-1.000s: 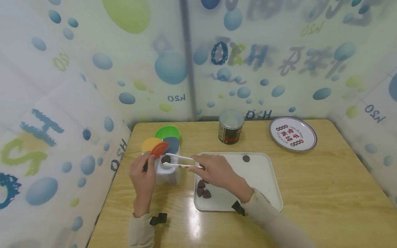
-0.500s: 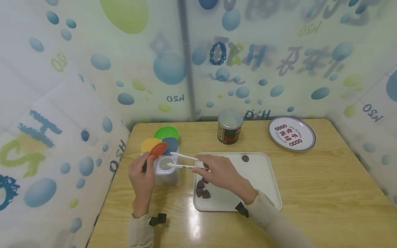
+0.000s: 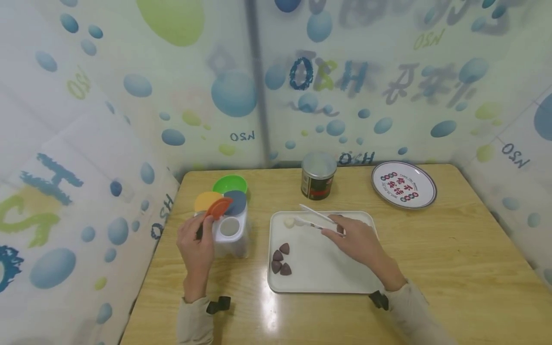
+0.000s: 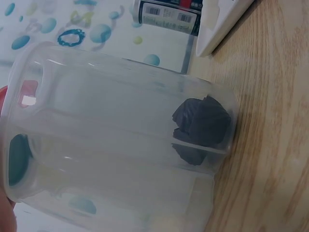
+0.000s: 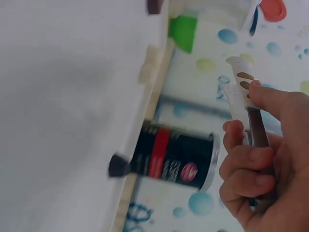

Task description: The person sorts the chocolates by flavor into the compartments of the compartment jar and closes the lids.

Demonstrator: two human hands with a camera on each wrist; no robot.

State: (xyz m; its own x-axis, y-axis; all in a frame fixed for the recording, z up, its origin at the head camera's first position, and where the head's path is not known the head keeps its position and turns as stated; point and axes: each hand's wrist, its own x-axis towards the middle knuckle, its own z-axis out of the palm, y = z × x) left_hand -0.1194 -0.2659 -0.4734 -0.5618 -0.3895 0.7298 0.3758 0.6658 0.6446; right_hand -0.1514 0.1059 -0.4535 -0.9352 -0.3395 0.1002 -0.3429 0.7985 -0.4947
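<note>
My left hand (image 3: 196,249) pinches the raised orange lid (image 3: 219,208) of a clear storage box (image 3: 235,245), and the round opening under it shows. Dark chocolate-like pieces (image 4: 200,125) lie at the bottom of one compartment in the left wrist view. My right hand (image 3: 360,242) grips white-tipped tongs (image 3: 316,224) over the white tray (image 3: 327,278). Their tips stand apart with nothing seen between them, beside a pale piece (image 3: 289,222) on the tray. Several dark triangular pieces (image 3: 278,255) lie at the tray's left. Another dark piece (image 5: 118,165) is largely hidden by the right hand in the head view.
Behind the tray stands a dark tin (image 3: 318,177) with a silvery lid. A printed plate (image 3: 404,185) lies at the back right. The box also has yellow (image 3: 208,201) and blue (image 3: 235,203) lids, with a green round part (image 3: 230,184) behind.
A dark piece between the tong tips has dropped into the box opening. My right hand has carried the tongs rightward over the tray. The left hand still holds the lid up.
</note>
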